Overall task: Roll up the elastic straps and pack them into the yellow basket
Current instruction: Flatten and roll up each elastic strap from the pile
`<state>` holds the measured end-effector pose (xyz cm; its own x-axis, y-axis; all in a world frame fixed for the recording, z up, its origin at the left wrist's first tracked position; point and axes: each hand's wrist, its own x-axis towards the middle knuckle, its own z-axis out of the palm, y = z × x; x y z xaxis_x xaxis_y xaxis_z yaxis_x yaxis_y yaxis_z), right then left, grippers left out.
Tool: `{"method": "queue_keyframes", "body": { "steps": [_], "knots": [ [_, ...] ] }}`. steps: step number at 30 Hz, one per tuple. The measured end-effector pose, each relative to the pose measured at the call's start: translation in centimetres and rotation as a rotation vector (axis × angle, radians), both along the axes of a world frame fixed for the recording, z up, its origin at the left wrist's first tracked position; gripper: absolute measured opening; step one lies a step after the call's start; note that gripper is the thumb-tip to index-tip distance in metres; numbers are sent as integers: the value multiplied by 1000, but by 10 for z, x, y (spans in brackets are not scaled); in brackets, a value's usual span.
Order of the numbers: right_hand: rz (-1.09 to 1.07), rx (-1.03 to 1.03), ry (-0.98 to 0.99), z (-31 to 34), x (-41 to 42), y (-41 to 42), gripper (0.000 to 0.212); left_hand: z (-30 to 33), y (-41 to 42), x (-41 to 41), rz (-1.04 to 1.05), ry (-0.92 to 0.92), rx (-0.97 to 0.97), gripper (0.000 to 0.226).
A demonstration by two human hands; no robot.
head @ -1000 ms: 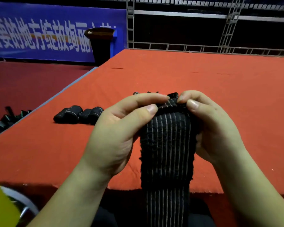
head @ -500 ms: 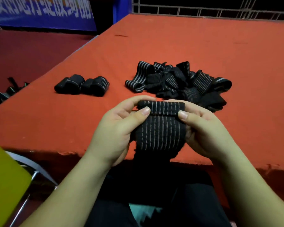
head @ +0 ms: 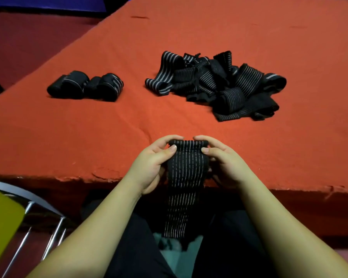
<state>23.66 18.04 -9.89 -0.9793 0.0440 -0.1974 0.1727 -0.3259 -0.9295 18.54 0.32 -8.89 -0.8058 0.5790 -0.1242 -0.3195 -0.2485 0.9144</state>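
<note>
At the near edge of the red worktop (head: pixel 109 137), the left hand (head: pixel 151 167) and right hand (head: pixel 227 165) pinch a partly rolled black striped strap (head: pixel 186 171). Beyond it lie a loose strap pile (head: pixel 219 85) and rolled straps (head: pixel 84 86); a yellow basket (head: pixel 0 219) sits below the worktop's left.

A red cloth (head: pixel 88 137) covers the table, its near edge frayed. At the lower left stands a metal chair frame (head: pixel 48 223). Dark red floor (head: pixel 28 41) lies beyond the table's left side, with a blue banner (head: pixel 48 3) at the top.
</note>
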Motion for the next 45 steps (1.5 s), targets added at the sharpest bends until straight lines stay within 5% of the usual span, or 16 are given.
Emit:
{"method": "queue_keyframes", "body": {
  "steps": [9, 16, 19, 45],
  "knots": [
    [23, -48, -22, -10, -5, 3, 47, -21, -1, -7, 28, 4, 52, 38],
    [47, 17, 41, -17, -5, 7, 22, -29, 6, -6, 87, 86, 25, 13],
    [13, 53, 50, -18, -6, 4, 19, -34, 6, -9, 50, 67, 42, 20],
    [68, -40, 59, -10, -4, 3, 39, -34, 0, -9, 8, 71, 129, 21]
  ]
}}
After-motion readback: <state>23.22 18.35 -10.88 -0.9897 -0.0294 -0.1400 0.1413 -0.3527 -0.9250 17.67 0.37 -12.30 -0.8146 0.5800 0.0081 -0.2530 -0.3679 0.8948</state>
